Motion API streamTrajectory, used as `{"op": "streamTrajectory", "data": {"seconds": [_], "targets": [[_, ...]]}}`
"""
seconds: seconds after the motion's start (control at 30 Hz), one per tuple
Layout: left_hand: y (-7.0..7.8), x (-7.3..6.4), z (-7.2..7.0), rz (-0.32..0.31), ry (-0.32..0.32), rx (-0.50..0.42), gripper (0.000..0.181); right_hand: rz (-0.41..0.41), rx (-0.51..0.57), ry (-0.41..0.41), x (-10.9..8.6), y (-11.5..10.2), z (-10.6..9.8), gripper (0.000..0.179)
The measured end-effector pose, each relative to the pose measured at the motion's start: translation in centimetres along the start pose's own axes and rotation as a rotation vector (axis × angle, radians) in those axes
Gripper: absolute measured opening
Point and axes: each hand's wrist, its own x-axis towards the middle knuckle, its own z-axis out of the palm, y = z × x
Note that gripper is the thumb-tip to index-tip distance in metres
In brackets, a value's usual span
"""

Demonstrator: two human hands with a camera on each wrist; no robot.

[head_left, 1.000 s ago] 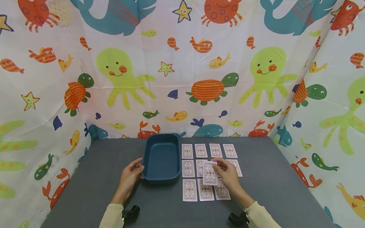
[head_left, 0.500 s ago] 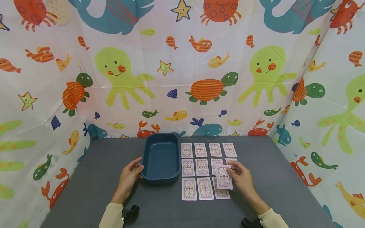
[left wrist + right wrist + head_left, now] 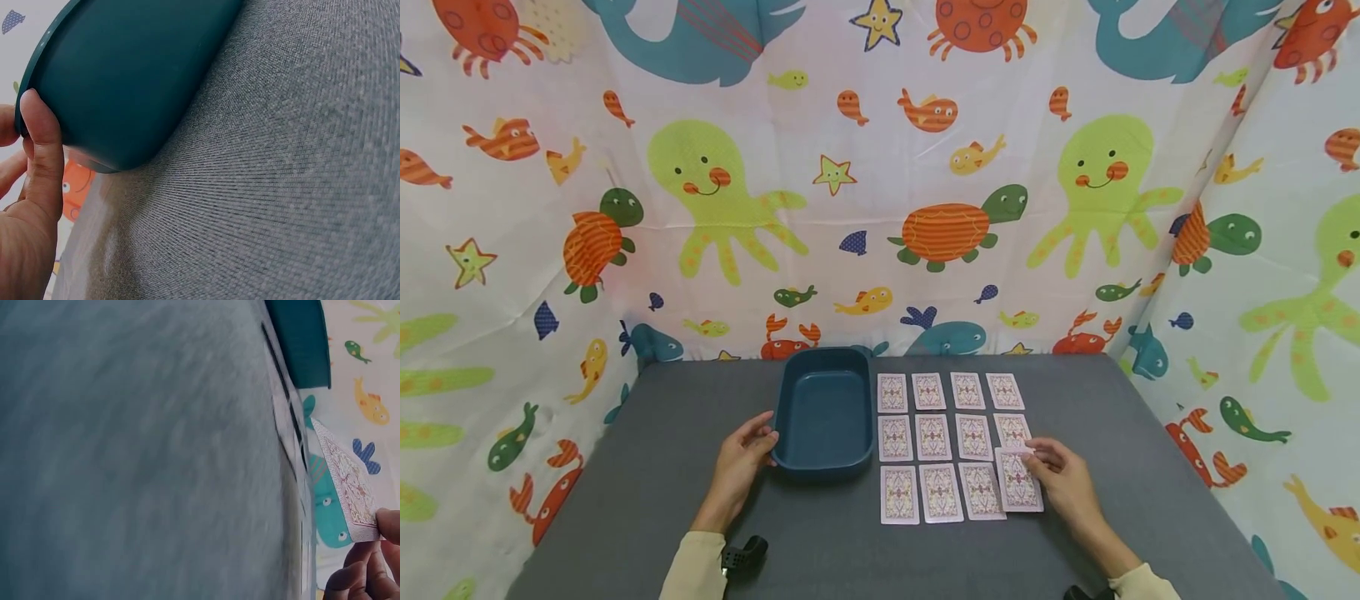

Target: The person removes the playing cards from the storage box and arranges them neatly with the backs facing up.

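Observation:
A dark blue rectangular tray (image 3: 824, 473) stands on the grey table, left of the cards. My left hand (image 3: 737, 467) holds the tray's left edge; in the left wrist view the thumb (image 3: 42, 134) lies against the tray wall (image 3: 134, 81), with the other fingers partly hidden behind it. With thumb and fingers, my right hand (image 3: 1070, 487) pinches a playing card (image 3: 1018, 487) by its upper right part, patterned back showing. That card, also in the right wrist view (image 3: 347, 481), overlaps in the head view the right edge of the bottom row's third card (image 3: 979, 492).
Face-down cards lie in three rows right of the tray, such as the top-left card (image 3: 892, 392) and the second row's right-hand card (image 3: 1011, 429). The grey table (image 3: 850, 558) ends at a curtain (image 3: 850, 292) printed with sea animals.
My right hand has carried the card rightward and toward me, from over the middle row to the right end of the bottom row. The left hand has stayed at the tray.

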Motion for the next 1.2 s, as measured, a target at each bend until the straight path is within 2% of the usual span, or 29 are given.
{"op": "streamTrajectory", "data": {"seconds": [0.13, 0.4, 0.57, 0.73, 0.93, 1.2], "targets": [[0.2, -0.1, 0.0, -0.009, -0.004, -0.017, 0.047, 0.030, -0.110, -0.024, 0.2, 0.5, -0.8, 0.029], [0.2, -0.1, -0.3, -0.005, 0.004, -0.002, 0.044, 0.044, -0.238, -0.079, 0.5, 0.7, -1.5, 0.028], [0.1, -0.1, -0.4, -0.022, 0.011, 0.011, 0.043, 0.055, -0.293, -0.107, 0.8, 0.7, -1.5, 0.027], [0.0, -0.2, -0.5, -0.033, 0.017, 0.007, 0.042, 0.017, -0.351, -0.115, 1.1, 1.0, -1.6, 0.025], [0.0, -0.2, -0.5, -0.029, 0.019, 0.015, 0.042, -0.017, -0.386, -0.116, 1.5, 1.3, -1.6, 0.020], [0.1, -0.1, -0.5, -0.022, 0.016, 0.017, 0.043, -0.016, -0.423, -0.112, 1.9, 1.5, -1.5, 0.019]]}}
